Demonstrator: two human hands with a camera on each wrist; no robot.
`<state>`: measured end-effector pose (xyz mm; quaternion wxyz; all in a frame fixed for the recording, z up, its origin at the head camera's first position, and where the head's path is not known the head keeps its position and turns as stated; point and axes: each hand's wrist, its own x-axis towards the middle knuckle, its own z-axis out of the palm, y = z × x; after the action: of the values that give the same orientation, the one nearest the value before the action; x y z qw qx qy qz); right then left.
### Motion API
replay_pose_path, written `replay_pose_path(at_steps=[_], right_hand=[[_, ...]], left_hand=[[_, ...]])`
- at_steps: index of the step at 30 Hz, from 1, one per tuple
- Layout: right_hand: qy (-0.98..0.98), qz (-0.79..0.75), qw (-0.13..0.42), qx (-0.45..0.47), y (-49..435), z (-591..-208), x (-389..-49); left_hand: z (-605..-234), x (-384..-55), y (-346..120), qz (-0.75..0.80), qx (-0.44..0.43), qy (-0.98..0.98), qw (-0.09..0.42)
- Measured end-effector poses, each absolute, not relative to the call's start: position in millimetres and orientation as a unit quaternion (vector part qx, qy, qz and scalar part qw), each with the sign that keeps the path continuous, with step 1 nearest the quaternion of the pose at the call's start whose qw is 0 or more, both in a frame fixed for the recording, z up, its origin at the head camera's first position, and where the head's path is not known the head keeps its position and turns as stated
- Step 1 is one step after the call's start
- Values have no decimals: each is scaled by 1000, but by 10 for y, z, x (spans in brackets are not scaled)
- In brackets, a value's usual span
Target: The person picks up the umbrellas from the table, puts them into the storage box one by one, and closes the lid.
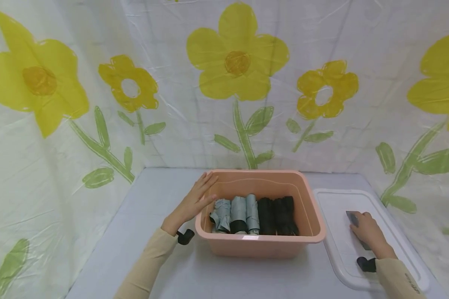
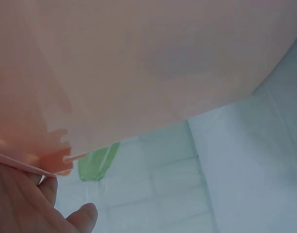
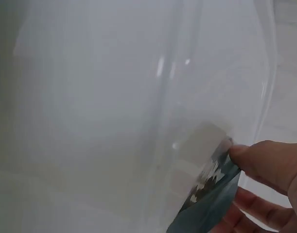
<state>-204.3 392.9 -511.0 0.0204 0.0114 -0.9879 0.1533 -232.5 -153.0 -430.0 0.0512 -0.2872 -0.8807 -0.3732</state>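
My left hand (image 1: 192,202) rests on the left rim of a peach plastic bin (image 1: 260,248), its fingers extended over the edge. In the left wrist view its thumb stands apart from the bin's wall (image 2: 138,58). Inside the bin, grey rolled bundles (image 1: 238,207) stand in a row beside black rolled bundles (image 1: 266,216). Over the white lid (image 1: 333,224) at the right, my right hand (image 1: 370,234) pinches a thin, flat grey-green packet (image 3: 206,206) between thumb and fingers. One face of it is shiny and patterned; its exact kind cannot be made out.
The bin stands mid-table on a pale tabletop (image 1: 164,187), with the lid lying flat to its right. A white curtain (image 1: 194,137) printed with yellow flowers closes off the back and both sides. Each wrist carries a small black camera mount (image 1: 186,236).
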Motion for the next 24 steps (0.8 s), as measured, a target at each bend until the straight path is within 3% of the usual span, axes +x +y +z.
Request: replay_pose_path(at_steps=[24], right_hand=[[-977,198,54,60,4000,-4822,-2189]], left_hand=[[-4429,-2328,-1513,-491,-287,-819,81]])
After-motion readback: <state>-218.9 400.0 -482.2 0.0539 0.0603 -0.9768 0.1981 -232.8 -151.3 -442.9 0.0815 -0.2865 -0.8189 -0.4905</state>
